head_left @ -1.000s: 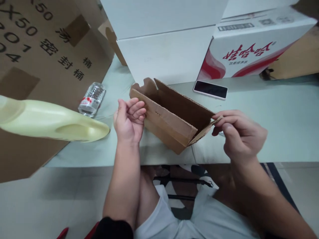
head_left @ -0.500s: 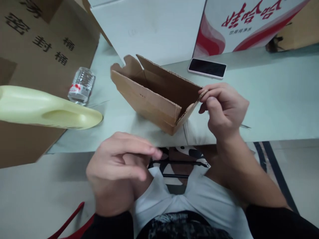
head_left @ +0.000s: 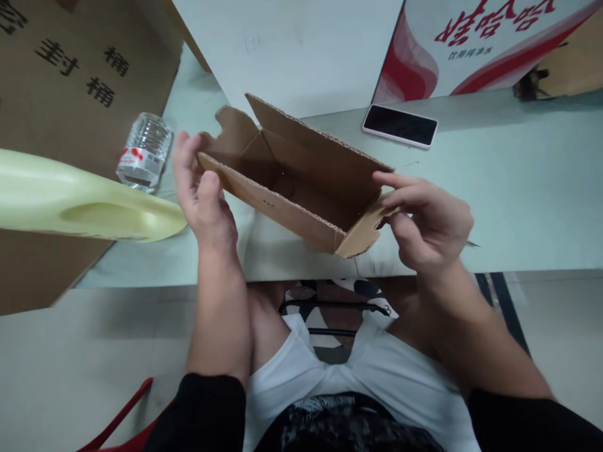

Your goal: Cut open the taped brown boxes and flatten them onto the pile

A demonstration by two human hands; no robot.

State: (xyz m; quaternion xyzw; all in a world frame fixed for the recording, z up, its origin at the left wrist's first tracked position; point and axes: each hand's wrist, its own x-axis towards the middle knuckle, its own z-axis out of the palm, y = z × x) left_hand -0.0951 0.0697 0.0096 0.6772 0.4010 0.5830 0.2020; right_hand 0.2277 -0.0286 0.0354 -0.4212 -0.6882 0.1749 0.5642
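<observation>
Cardboard box (head_left: 292, 216), brown, oblong, open-topped, occupied frame centre; the right hand (head_left: 428, 218) pinched its right flap (head_left: 362, 235), the left hand (head_left: 205, 202) cupped the opposite end, clamping unclear, apparently for steadiness.

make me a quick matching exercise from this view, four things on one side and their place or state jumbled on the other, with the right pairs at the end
Things
1. open carton
2. phone
3. clear bottle
4. pale yellow bottle

Place or state
a. cut off by the picture's left edge
b. between the left hand and the right hand
c. bears a red and white label
d. lying flat, dark face up

Pairs: 1-b, 2-d, 3-c, 4-a
</observation>
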